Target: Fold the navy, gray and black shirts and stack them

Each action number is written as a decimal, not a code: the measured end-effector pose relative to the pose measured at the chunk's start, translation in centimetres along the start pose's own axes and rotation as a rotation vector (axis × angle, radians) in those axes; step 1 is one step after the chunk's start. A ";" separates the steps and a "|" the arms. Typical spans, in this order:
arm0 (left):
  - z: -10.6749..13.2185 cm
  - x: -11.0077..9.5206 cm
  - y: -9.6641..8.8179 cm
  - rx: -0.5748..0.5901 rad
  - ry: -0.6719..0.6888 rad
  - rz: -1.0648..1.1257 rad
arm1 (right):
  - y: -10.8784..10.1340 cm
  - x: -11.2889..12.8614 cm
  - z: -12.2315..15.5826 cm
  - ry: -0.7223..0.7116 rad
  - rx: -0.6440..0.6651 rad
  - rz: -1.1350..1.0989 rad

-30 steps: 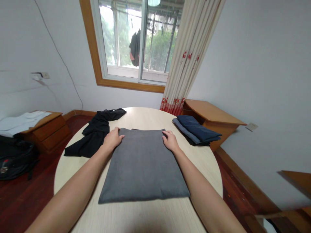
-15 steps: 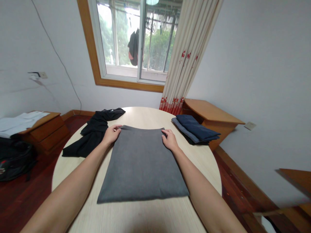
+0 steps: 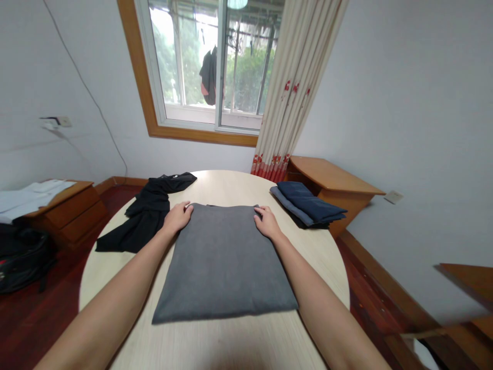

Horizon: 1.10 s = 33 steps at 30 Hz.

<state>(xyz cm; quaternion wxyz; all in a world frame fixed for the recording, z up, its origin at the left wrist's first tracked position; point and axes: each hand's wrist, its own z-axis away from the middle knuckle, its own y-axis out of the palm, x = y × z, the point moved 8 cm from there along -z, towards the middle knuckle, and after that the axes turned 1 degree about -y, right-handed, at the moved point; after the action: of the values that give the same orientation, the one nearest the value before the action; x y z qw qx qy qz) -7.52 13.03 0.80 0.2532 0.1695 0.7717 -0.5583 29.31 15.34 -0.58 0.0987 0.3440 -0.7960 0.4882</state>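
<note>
A grey folded garment (image 3: 223,262) lies flat in the middle of the round pale wooden table (image 3: 231,344). My left hand (image 3: 177,217) rests at its far left corner, fingers curled over the edge. At the far right corner my right hand (image 3: 266,222) holds the cloth in the same way, fingers bent onto the fabric. Both forearms run along the garment's sides.
A crumpled black garment (image 3: 148,213) lies on the table's left side, partly over the edge. Folded dark blue clothes (image 3: 308,205) sit at the right. Wooden cabinets (image 3: 335,180) stand right and left, a dark bag (image 3: 23,257) lies on the floor, and a window with a curtain (image 3: 288,87) is behind.
Both hands stay at the grey garment's far corners and shift only slightly. The view has drifted a little, and the garment stays flat.
</note>
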 end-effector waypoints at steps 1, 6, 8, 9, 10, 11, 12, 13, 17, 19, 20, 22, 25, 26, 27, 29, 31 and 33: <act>-0.3 0.2 0.1 0.017 -0.024 -0.004 | 0.0 0.0 0.0 0.001 0.003 0.005; -0.9 1.1 0.3 0.031 -0.089 0.064 | 0.1 0.0 0.0 -0.006 0.006 0.001; -0.9 1.3 0.1 -0.008 -0.101 0.160 | 0.1 0.0 0.0 -0.004 0.012 0.002; -0.8 1.4 0.0 -0.031 -0.099 0.207 | 0.1 0.0 0.0 0.000 0.016 0.002; -0.7 1.3 -0.2 -0.050 -0.094 0.241 | 0.1 -0.1 0.0 0.004 0.018 0.001; -0.6 1.2 -0.3 -0.064 -0.086 0.263 | 0.1 -0.1 0.0 0.007 0.019 -0.001; -0.6 1.1 -0.4 -0.072 -0.079 0.275 | 0.1 -0.1 0.0 0.010 0.019 -0.002; -0.5 0.9 -0.5 -0.078 -0.069 0.285 | 0.0 -0.1 0.0 0.010 0.019 -0.003; 0.0 -0.3 -1.8 -0.157 -0.008 0.337 | 0.0 0.0 -0.1 0.000 0.011 -0.020; 0.4 -1.1 -2.5 -0.193 0.020 0.344 | 0.0 -0.1 -0.1 -0.002 0.007 -0.034; 0.6 -1.4 -2.8 -0.198 0.023 0.342 | 0.0 -0.1 -0.1 -0.001 0.006 -0.038; 0.9 -1.9 -3.2 -0.201 0.016 0.351 | 0.0 -0.1 0.0 -0.003 0.004 -0.044; 1.1 -2.2 -3.5 -0.218 0.015 0.394 | 0.0 0.0 0.0 -0.005 -0.002 -0.047; 1.1 -2.3 -3.5 -0.222 0.023 0.411 | -0.1 0.0 0.0 -0.004 -0.002 -0.044; 1.1 -2.3 -3.5 -0.226 0.028 0.433 | -0.1 0.0 0.0 -0.004 0.000 -0.040; 0.9 -2.1 -3.2 -0.225 0.002 0.510 | -0.1 0.0 0.0 0.002 0.007 -0.031; 0.8 -1.5 -2.8 -0.214 -0.066 0.654 | -0.1 0.0 0.0 0.005 0.011 -0.030; 0.7 -1.1 -2.5 -0.194 -0.128 0.817 | -0.1 0.1 0.0 0.003 0.014 -0.034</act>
<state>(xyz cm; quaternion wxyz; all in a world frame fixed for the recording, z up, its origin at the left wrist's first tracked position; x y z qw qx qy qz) -7.83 11.57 3.15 0.5160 0.4016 0.6728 -0.3461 29.32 15.32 -0.46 0.1059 0.3573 -0.7866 0.4924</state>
